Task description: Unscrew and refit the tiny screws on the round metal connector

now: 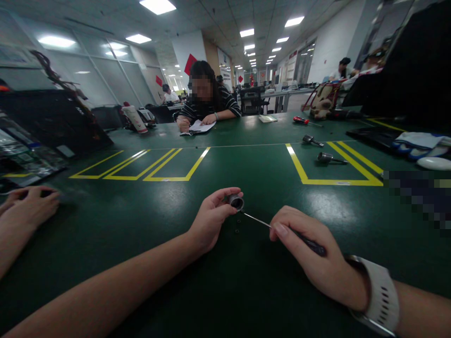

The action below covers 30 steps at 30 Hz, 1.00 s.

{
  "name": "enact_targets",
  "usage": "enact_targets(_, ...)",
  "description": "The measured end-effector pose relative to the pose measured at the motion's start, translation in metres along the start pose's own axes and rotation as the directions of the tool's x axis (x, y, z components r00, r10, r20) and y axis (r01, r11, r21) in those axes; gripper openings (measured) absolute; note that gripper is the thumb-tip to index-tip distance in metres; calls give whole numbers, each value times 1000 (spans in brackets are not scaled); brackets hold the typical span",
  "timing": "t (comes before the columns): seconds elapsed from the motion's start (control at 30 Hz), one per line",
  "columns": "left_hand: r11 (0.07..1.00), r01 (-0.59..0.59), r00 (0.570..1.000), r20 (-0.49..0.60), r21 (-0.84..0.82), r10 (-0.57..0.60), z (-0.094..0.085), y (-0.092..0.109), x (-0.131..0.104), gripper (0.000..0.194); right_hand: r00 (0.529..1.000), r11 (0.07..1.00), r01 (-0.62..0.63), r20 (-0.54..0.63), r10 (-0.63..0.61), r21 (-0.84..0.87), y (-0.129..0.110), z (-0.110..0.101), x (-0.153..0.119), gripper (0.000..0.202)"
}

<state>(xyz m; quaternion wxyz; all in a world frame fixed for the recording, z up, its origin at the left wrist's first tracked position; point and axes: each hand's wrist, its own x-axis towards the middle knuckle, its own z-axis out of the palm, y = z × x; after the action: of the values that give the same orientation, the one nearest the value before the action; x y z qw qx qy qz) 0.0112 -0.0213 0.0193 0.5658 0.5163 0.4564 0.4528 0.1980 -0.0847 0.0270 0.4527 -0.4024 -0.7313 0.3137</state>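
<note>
Left hand pinching hollow metal part between thumb and fingers; right hand clasping screwdriver, shaft pointing toward part's lower rim. Tip possibly slipping, jabbing left thumb; loose pinch possibly letting part twist; stray knock possibly scattering tiny pieces lying just below left grip.

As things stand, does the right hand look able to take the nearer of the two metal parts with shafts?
Probably not: the right hand grips a thin-shafted tool, which it would likely need to put down first. Nothing visible blocks the way to the nearer metal part.
</note>
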Motion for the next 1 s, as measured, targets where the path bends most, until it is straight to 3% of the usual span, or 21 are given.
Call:
enact_targets(0.07, 1000, 6, 999, -40, -8, -7, -1, -2, 3, 38, 996, 995, -85, 7, 85, 47, 2, 0, 1, 34)
enact_targets(0.13, 1000, 5, 997, -71, -19, -6, -3, -4, 6, 37, 970, 955, -244, 21, 244, 171, 4, 2, 3, 35)
enact_targets(0.2, 999, -2, 996, -94, -33, -1, -4, -6, 8, 36, 910, 847, -399, 38, 413, 350, 5, 6, 6, 35)
enact_targets(0.27, 999, -9, 994, -111, -47, 4, -4, -7, 9, 35, 859, 728, -461, 48, 510, 507, 5, 10, 11, 40)
enact_targets(0.37, 998, -20, 991, -130, -57, 12, -5, -6, 6, 34, 841, 662, -461, 54, 538, 591, 2, 15, 18, 44)
enact_targets(0.5, 995, 3, 986, -164, -99, -19, -7, -2, -1, 33, 843, 631, -506, 184, 505, 587, -2, 19, 29, 38)
enact_targets(0.6, 980, 48, 974, -209, -193, -89, -10, 1, -10, 33, 869, 673, -482, 204, 452, 561, 2, 25, 37, 33)
enact_targets(0.7, 959, 72, 967, -218, -274, -135, -14, 5, -19, 34, 891, 752, -437, 126, 435, 493, 12, 34, 39, 33)
enact_targets(0.87, 934, 67, 976, -172, -350, -135, -17, 12, -27, 36, 896, 815, -428, 62, 440, 391, 24, 43, 36, 36)
enact_targets(1.0, 932, 98, 976, -148, -348, -158, -19, 15, -25, 36, 910, 874, -414, 84, 406, 256, 21, 41, 38, 35)
